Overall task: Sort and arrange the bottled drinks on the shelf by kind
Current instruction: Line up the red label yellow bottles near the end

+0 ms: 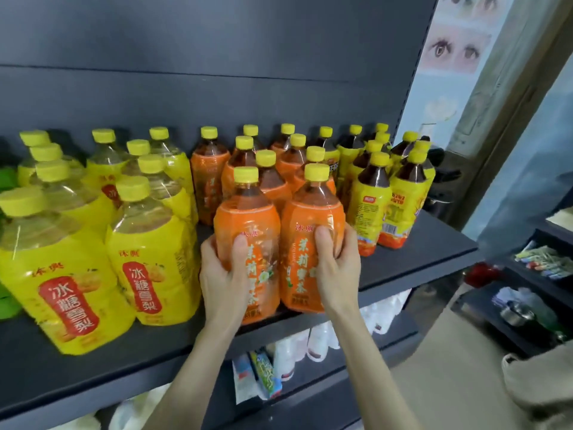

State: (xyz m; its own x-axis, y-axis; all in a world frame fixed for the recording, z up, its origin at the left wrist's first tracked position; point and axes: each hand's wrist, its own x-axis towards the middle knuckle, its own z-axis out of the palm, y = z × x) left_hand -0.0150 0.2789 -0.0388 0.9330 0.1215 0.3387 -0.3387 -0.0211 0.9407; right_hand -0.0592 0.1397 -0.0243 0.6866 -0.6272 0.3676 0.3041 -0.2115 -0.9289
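Head view: orange bottles upright, caps up

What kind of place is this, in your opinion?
Probably a small shop: a dark shelf holds rows of identical orange-label tea bottles and yellow-label pear drink bottles, with packaged goods underneath.

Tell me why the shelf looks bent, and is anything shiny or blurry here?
Head view: the wide-angle lens bows the shelf and stretches the yellow bottles at the left edge; glare streaks the orange bottles that the left hand and right hand grip; the room at far right is soft and blurred.
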